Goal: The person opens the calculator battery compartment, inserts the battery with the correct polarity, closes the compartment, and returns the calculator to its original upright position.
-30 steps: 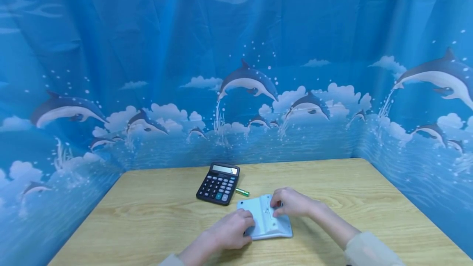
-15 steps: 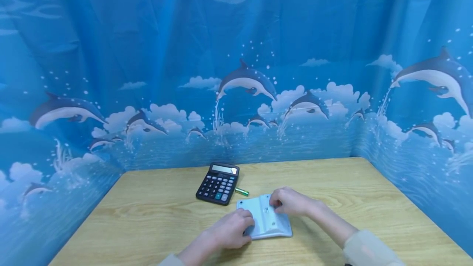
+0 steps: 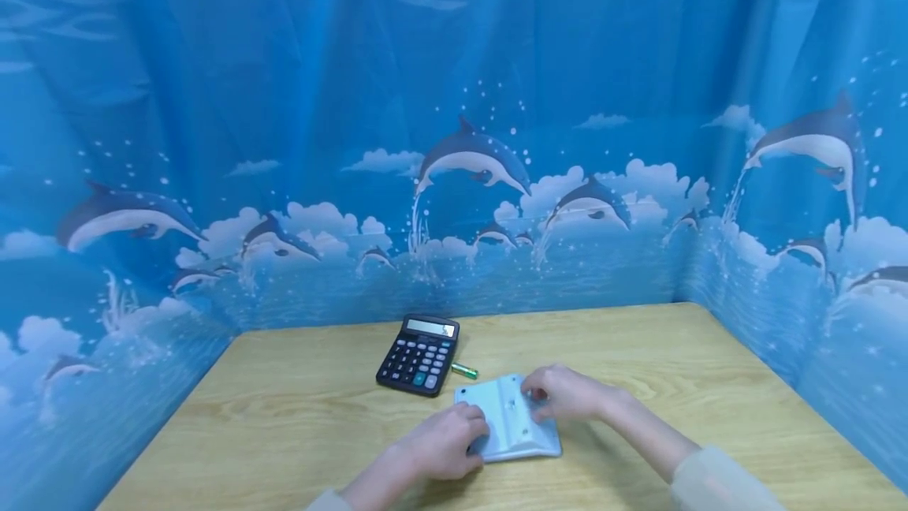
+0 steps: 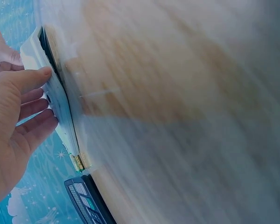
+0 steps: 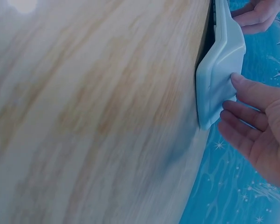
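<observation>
Pale blue-white rectangular plastic device (image 3: pixel 500 416): laid screw-dotted side up on the light wood-grained table (image 3: pixel 298 408); its middle is taken below as the centre of the dial, as seen from the head view.
Left hand (image 3: pixel 447 436): placed at about half past eight; the edge of the device is gripped, with the thumb set at the near side and the other fingers bent over the upper face.
Right hand (image 3: pixel 567 394): placed at about 2 o'clock; its fingers are bent, with thumb and index finger set apart at the upper face. In the right wrist view the thumb is rested against the device; whether anything is pinched in between cannot be told.
Governing relation: the raised ridge (image 3: pixel 516 420) is directed roughly from 12 to 6 o'clock, and the right hand is the nearer to it. From the right fingers the middle of the device is found toward 8 o'clock. Its long axis appears to be set across the ridge, about 9 to 3, though foreshortened and partly covered.
Small green cylindrical battery (image 3: pixel 465 370): laid toward half past ten, near the device but apart from both hands; its axis is directed about 10 to 4.
Black rectangular plastic calculator (image 3: pixel 417 357): laid keys up toward 10 o'clock, just beside the battery.
</observation>
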The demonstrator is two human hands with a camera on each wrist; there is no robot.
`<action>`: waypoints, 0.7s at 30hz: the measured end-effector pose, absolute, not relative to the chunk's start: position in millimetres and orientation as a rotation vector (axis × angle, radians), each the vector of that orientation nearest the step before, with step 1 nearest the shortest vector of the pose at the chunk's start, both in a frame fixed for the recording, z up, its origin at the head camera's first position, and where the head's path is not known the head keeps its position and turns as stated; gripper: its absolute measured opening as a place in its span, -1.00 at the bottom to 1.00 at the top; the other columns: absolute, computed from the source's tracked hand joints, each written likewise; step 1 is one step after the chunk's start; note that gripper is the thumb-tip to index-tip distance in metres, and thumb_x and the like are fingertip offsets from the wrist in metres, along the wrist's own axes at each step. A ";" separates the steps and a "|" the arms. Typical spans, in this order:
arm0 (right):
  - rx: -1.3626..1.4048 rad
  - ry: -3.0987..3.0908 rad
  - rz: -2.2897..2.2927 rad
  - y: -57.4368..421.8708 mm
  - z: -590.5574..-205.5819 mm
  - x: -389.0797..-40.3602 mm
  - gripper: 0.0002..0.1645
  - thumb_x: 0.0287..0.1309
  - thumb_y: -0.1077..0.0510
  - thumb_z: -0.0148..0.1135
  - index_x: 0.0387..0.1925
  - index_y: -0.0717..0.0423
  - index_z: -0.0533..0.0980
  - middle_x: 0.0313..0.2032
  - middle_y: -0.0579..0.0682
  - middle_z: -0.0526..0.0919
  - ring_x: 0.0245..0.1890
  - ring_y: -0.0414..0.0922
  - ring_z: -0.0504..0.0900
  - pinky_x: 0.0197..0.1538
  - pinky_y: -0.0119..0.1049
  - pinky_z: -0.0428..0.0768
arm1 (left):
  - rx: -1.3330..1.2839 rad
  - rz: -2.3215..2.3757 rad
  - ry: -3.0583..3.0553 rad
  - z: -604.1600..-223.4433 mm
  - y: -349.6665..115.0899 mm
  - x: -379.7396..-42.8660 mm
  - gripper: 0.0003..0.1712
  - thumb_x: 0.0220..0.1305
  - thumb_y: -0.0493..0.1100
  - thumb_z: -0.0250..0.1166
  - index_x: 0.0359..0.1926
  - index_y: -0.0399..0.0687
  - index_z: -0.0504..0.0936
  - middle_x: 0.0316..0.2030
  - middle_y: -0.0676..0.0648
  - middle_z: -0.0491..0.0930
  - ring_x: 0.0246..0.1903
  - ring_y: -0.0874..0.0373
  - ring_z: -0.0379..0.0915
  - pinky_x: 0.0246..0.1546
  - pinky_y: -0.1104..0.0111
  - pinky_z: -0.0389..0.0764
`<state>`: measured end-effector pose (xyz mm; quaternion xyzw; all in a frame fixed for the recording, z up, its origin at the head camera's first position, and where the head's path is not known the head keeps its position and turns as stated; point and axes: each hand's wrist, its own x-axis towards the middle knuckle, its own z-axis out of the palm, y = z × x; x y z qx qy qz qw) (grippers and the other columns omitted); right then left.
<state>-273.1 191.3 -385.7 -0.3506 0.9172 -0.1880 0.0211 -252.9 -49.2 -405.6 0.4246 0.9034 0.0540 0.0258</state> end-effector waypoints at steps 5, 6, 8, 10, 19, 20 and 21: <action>-1.092 2.872 -0.532 198.9 -390.7 -272.2 -0.51 -0.18 0.15 0.43 -0.15 0.31 0.54 -0.34 -0.04 0.57 -0.33 -0.19 0.51 -0.23 -0.33 0.54 | 1.297 0.154 2.796 -405.8 -50.2 -252.2 -0.60 0.01 0.03 0.39 -0.08 0.12 0.60 -0.17 0.17 0.50 -0.22 0.39 0.36 -0.22 0.53 0.46; -1.094 2.877 -0.521 200.4 -391.2 -272.1 -0.51 -0.17 0.14 0.43 -0.15 0.31 0.54 -0.33 -0.02 0.57 -0.32 -0.18 0.52 -0.23 -0.32 0.54 | 1.291 0.147 2.805 -405.5 -50.6 -251.9 -0.60 0.01 0.05 0.38 -0.08 0.12 0.60 -0.19 0.17 0.49 -0.24 0.39 0.35 -0.24 0.53 0.45; -1.127 2.888 -0.486 202.7 -391.3 -271.3 -0.50 -0.15 0.12 0.42 -0.15 0.32 0.53 -0.32 0.01 0.57 -0.31 -0.15 0.53 -0.22 -0.28 0.55 | 1.281 0.116 2.832 -405.2 -51.9 -251.0 -0.57 0.00 0.10 0.38 -0.09 0.10 0.59 -0.24 0.16 0.48 -0.27 0.38 0.33 -0.29 0.54 0.44; -1.107 2.899 -0.460 203.9 -391.3 -270.4 -0.51 -0.12 0.13 0.40 -0.13 0.33 0.52 -0.29 0.04 0.57 -0.28 -0.10 0.54 -0.19 -0.22 0.56 | 1.266 0.085 2.862 -405.1 -53.0 -250.1 -0.52 -0.02 0.17 0.37 -0.10 0.07 0.59 -0.29 0.15 0.46 -0.32 0.37 0.31 -0.34 0.55 0.42; -0.805 2.951 -0.354 201.6 -395.9 -272.0 -0.56 0.01 0.19 0.29 -0.06 0.32 0.51 -0.09 0.17 0.56 -0.03 0.10 0.51 0.04 -0.01 0.46 | 1.229 -0.039 2.981 -412.3 -54.8 -246.9 -0.39 -0.05 0.34 0.30 -0.18 -0.02 0.55 -0.42 0.10 0.36 -0.42 0.31 0.24 -0.48 0.53 0.36; -0.784 2.956 -0.351 201.4 -396.9 -272.6 -0.58 0.03 0.19 0.28 -0.06 0.31 0.51 -0.08 0.17 0.57 -0.02 0.09 0.51 0.05 -0.01 0.46 | 1.213 -0.041 2.986 -412.4 -54.7 -246.5 -0.40 -0.05 0.34 0.30 -0.19 -0.03 0.55 -0.42 0.09 0.36 -0.43 0.31 0.25 -0.49 0.53 0.36; -0.772 2.960 -0.344 201.5 -398.2 -273.5 -0.59 0.05 0.20 0.26 -0.05 0.31 0.51 -0.07 0.17 0.56 -0.01 0.09 0.51 0.06 -0.01 0.45 | 1.202 -0.039 2.988 -412.4 -54.3 -246.2 -0.41 -0.05 0.32 0.31 -0.19 -0.04 0.55 -0.43 0.09 0.37 -0.44 0.31 0.25 -0.49 0.53 0.36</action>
